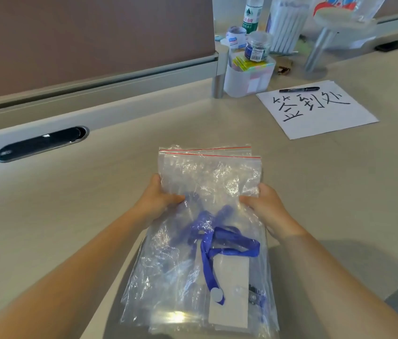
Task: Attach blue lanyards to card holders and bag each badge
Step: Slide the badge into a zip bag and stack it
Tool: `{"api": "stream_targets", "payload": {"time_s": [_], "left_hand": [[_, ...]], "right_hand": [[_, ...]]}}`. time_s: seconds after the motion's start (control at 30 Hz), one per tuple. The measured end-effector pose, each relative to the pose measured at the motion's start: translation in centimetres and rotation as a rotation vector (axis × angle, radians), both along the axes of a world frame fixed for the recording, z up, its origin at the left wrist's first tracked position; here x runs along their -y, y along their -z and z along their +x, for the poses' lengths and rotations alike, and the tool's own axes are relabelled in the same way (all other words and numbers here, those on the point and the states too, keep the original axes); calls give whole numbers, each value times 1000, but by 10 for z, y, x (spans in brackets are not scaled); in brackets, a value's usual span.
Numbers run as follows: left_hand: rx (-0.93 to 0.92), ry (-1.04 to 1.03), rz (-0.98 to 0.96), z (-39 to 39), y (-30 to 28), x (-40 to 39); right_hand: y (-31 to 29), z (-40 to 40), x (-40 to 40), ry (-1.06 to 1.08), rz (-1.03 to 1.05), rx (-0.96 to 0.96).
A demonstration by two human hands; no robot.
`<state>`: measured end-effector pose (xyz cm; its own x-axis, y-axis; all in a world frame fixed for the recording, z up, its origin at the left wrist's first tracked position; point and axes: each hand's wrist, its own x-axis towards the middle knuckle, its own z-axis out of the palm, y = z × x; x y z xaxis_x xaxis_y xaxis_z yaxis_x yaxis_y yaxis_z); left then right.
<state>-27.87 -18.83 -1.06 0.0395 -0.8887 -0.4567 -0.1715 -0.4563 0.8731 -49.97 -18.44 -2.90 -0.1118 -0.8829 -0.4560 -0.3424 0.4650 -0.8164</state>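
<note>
While both hands' fingers pinch its sides, the bag hangs between.

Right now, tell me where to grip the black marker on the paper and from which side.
Grip the black marker at the middle of its barrel, coming from above. It lies flat along the far edge of the white paper, long axis left to right, so fingers should close across its narrow width. The white container crowds its left end.

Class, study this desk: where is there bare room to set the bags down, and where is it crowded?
Bare desk lies left of the bags, below the cable slot, and between the bags and the paper sign. The far right corner is crowded around the white tub and bottle.
</note>
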Motion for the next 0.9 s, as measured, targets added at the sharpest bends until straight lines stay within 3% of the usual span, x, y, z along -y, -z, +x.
{"api": "stream_targets", "payload": {"time_s": [0.1, 0.23, 0.4, 0.67, 0.9], "left_hand": [[56, -25, -23, -1, -1, -1], [-196, -126, 34, -5, -12, 1], [-189, -27, 203, -6, -29, 8], [-190, 58, -98, -42, -58, 18], [-245, 85, -209, -104, -88, 21]], "right_hand": [[-1, -1, -4, 41, -43, 51], [-18, -4, -6, 100, -99, 110], [-46, -10, -6, 180, -158, 181], [-77, -35, -14, 314, -251, 228], [-102, -91, -12, 353, -377, 228]]}}
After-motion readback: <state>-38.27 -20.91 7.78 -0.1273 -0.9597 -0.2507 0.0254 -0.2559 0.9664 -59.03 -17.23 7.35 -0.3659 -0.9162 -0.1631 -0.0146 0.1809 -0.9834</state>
